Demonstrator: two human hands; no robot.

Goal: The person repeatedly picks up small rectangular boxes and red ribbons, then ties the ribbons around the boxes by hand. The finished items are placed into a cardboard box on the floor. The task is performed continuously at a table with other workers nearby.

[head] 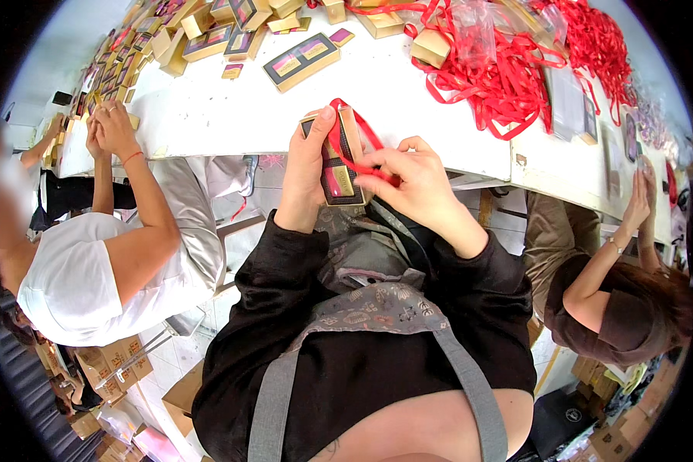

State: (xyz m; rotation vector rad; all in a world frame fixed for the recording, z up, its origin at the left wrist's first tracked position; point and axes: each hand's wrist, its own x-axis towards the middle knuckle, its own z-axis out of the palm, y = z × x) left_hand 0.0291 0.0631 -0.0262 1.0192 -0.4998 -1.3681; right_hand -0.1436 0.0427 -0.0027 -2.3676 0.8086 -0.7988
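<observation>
My left hand (pixel 309 164) grips the side of a gold chocolate gift box (pixel 356 138) whose open front shows a dark tray and a gold and purple wrapped square (pixel 339 180). The thumb lies at the box's upper end, beside a red ribbon (pixel 369 134). That ribbon loops over the upper end and runs down across the box. At the box's lower right, my right hand (pixel 401 176) pinches the ribbon between thumb and fingers. The box is held just off the near edge of the white table (pixel 231 127), above my lap.
A filled gold box (pixel 303 62) lies farther up the table, with loose squares (pixel 232 71) near it. Many gold boxes (pixel 208 43) are heaped at the upper left. Tangled red ribbon (pixel 511 81) covers the right side. Co-workers sit at left (pixel 86 277) and right (pixel 618 312).
</observation>
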